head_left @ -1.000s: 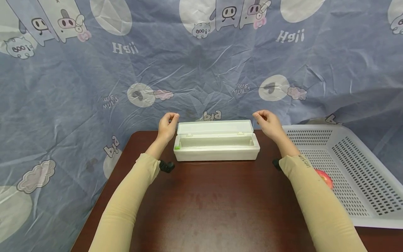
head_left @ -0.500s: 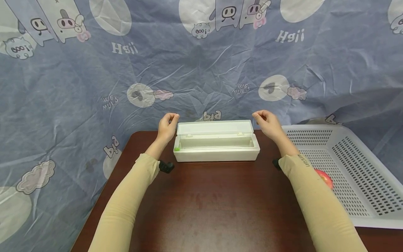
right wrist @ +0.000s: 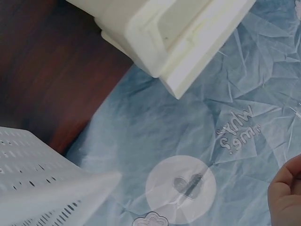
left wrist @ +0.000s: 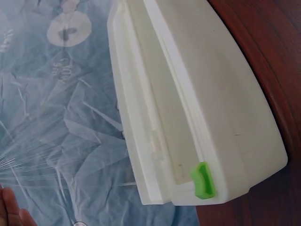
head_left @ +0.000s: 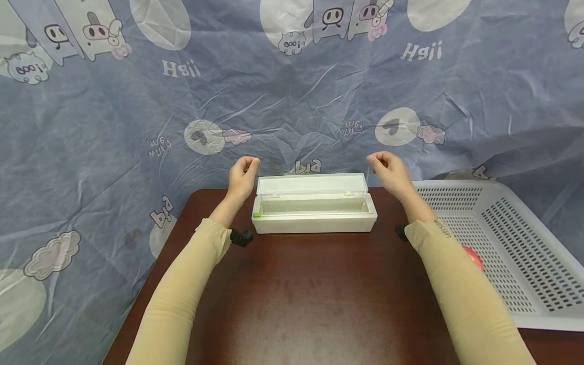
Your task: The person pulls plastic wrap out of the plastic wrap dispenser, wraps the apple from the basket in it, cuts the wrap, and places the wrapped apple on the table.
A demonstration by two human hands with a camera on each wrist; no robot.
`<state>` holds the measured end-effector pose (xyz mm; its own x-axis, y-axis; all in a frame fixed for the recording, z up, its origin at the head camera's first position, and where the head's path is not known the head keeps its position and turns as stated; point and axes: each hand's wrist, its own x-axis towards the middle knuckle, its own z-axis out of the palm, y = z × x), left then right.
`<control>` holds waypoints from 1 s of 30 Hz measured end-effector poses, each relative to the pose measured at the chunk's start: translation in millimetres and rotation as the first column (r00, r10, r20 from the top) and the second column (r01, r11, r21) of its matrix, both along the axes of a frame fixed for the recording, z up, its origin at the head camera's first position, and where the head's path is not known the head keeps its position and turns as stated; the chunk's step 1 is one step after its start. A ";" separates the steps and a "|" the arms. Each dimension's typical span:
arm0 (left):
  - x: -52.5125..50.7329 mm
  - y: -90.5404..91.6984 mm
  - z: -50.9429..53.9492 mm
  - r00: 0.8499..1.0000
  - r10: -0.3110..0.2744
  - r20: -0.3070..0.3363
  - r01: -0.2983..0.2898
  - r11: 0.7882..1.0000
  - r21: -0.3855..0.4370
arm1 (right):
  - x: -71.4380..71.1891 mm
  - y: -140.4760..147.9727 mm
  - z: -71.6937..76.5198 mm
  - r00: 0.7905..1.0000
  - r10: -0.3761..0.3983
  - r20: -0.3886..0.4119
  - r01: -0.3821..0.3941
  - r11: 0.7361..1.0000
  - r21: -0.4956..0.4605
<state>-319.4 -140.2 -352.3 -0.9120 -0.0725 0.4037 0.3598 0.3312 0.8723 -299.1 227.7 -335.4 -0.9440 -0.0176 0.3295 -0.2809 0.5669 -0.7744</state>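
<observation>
A long white cling film dispenser box (head_left: pixel 315 224) stands at the table's far side with its lid (head_left: pixel 315 183) raised. On its left front edge sits a green slide cutter (left wrist: pixel 203 181). Clear cling film (left wrist: pixel 29 162) shows in the left wrist view as fine creases converging at the fingers. My left hand (head_left: pixel 242 177) pinches one side of the film, above the box's left end. Opposite it, my right hand (head_left: pixel 391 175) pinches the other side with thumb and curled fingers. The transparent sheet between them is barely visible in the head view.
A grey perforated plastic basket (head_left: pixel 524 253) occupies the right side, with a red fruit (head_left: pixel 473 257) in it, partly behind the right sleeve. Behind the dark brown table (head_left: pixel 296 304) hangs a blue printed cloth (head_left: pixel 283 91).
Both hands have risen slightly above the dispenser, still pinching. Box, lid and basket stay in place.
</observation>
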 end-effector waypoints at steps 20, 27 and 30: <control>-2.2 0.8 43.9 0.998 0.004 -0.056 -0.005 1.000 -0.015 | -0.8 -3.2 41.5 0.996 -0.067 -0.059 0.067 0.998 0.003; -2.7 3.4 61.4 0.995 -0.006 -0.095 0.005 1.000 -0.005 | 0.9 -3.8 56.8 0.995 -0.055 -0.089 0.055 0.998 0.001; -2.8 2.6 66.1 0.997 -0.010 -0.077 0.009 1.000 -0.010 | 0.8 -3.4 60.5 0.994 -0.058 -0.094 0.059 0.998 0.005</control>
<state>-322.2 -137.6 -286.1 -0.8788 -0.0600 0.4733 0.4288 0.3354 0.8388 -298.3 224.3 -274.9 -0.9086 0.0339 0.4164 -0.3181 0.5900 -0.7421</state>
